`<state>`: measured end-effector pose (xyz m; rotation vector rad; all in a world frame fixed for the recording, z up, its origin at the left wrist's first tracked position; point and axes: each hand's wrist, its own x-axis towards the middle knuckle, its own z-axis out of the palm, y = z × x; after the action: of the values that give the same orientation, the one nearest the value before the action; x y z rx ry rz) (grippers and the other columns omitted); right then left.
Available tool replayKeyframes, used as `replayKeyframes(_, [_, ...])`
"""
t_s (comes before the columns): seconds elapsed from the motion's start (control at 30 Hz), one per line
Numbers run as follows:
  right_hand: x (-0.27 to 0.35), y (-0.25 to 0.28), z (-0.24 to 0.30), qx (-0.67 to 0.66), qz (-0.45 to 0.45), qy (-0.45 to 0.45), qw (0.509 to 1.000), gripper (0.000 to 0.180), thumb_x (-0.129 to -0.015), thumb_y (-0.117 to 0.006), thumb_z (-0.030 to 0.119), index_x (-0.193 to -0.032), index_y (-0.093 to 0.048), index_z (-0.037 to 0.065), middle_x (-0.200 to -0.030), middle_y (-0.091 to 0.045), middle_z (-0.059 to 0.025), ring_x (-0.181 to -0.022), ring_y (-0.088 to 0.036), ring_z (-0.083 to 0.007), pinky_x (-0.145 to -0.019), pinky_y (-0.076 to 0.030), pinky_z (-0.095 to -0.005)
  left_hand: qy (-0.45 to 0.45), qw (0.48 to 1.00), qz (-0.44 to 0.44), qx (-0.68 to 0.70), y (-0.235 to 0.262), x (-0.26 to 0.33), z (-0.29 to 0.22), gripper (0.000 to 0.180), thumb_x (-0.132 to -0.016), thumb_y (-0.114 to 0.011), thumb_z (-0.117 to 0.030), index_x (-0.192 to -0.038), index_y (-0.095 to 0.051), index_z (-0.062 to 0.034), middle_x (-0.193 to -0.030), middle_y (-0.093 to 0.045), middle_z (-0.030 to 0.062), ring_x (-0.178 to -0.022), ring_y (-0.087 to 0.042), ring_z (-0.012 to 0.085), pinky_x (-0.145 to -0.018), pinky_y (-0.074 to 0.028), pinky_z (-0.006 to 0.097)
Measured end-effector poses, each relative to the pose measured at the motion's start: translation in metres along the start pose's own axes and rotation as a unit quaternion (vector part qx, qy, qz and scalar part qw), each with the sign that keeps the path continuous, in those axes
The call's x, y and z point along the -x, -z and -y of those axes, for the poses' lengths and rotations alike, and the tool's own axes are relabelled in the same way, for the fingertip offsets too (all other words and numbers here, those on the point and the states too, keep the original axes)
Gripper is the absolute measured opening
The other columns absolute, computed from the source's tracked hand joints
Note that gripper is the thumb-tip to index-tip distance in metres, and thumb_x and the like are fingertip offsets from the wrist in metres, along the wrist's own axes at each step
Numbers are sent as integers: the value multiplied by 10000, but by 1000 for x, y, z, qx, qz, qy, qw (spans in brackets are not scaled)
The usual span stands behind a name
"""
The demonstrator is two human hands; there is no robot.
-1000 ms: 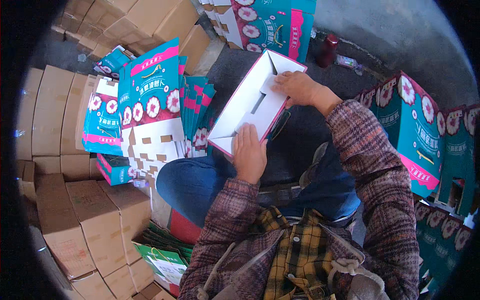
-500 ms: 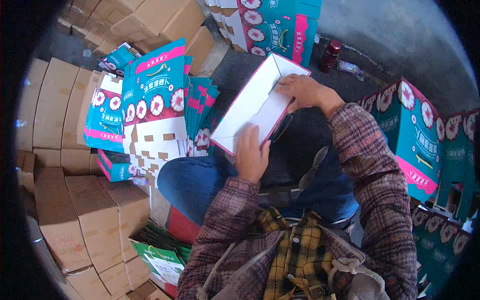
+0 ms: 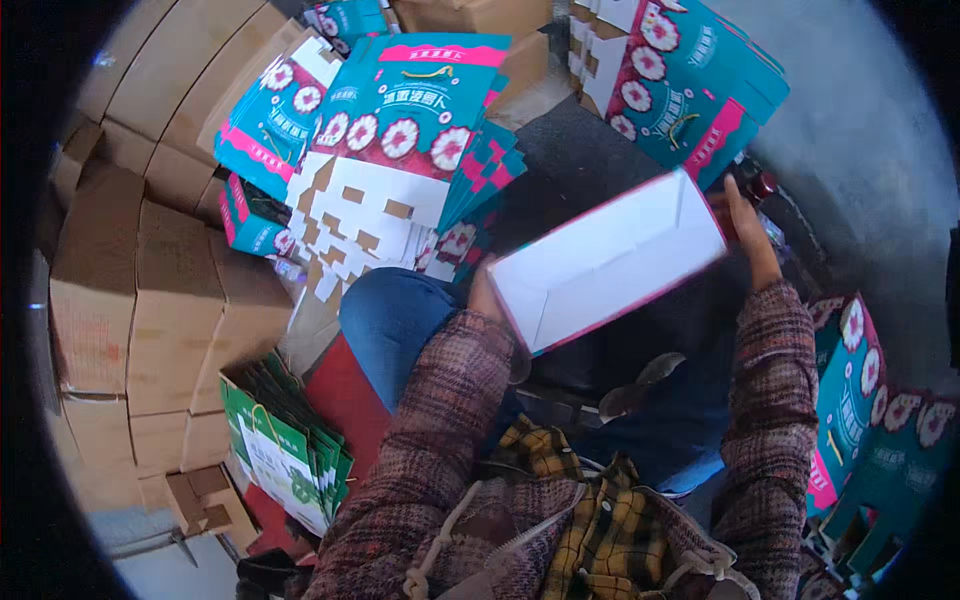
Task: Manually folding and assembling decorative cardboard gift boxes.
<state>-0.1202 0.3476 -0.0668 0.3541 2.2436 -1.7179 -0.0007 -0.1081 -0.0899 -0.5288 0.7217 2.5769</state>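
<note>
A folded-up gift carton [image 3: 610,262] is tilted above my lap, its plain white flap-closed face turned up and pink edging along its rim. My left hand [image 3: 484,293] grips its near left end; most of the fingers are hidden behind the carton. At the opposite end, my right hand [image 3: 748,230] holds against the short side, some of its fingers out of sight behind the edge. A stack of flat teal-and-pink cartons [image 3: 400,130] with white slotted flaps leans beyond my left knee.
Brown cardboard boxes [image 3: 175,300] are piled along the left. Green paper bags [image 3: 285,440] stand by my left leg. More teal cartons lie at the far right [image 3: 700,85], and formed ones [image 3: 845,400] stand right of me. A red-capped bottle [image 3: 763,185] is beside my right hand.
The carton has turned clockwise and moved to the right. My hands have gone from pressing on its white flaps to holding its two ends. The whole view has also shifted.
</note>
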Motion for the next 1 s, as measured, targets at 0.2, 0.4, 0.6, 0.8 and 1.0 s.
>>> replayKeyframes(0.2, [24,-44,3,-47,95,52,993,572,-950,-400,530,-1083,-657,37,-1010,-660,-67,-924,-605,-178,-843,-464,-310,52,998,-20,-12,30,4,8,385,-871,-520,-314,-1100,-590,-12,-1074,-633,154,-955,-621,282,-866,-492,422])
replayKeyframes(0.4, [92,-30,99,-165,145,48,974,573,-954,-411,503,-1099,-614,-13,-992,-669,-118,-926,-629,-192,-848,-467,-276,-181,957,75,-215,-33,20,-16,536,-906,-511,-389,-1286,-444,-17,-1169,-559,98,-1089,-547,233,-940,-422,381])
replayKeyframes(0.6, [74,-16,65,-124,56,-28,990,733,-894,-389,646,-1286,-504,38,-1252,-549,-126,-1133,-512,-259,-933,-414,-410,-201,943,-72,-254,-36,22,-12,694,-921,-415,-563,-1367,-358,-35,-1263,-498,61,-1248,-406,209,-1038,-289,428])
replayKeyframes(0.8, [56,-18,26,-92,69,41,993,665,-926,-437,550,-1349,-418,37,-1314,-485,-131,-1171,-487,-259,-926,-431,-407,-194,958,-44,-205,12,-5,9,614,-963,-398,-493,-1369,-380,-33,-1240,-537,96,-1087,-553,211,-913,-461,355])
replayKeyframes(1.0, [35,-19,-3,92,88,-68,990,547,-941,-481,478,-1251,-532,29,-1191,-579,-107,-1082,-537,-168,-916,-438,-325,-190,907,-154,-343,36,-18,25,413,-967,-445,-381,-1147,-612,-49,-1096,-623,115,-1012,-583,217,-888,-431,336])
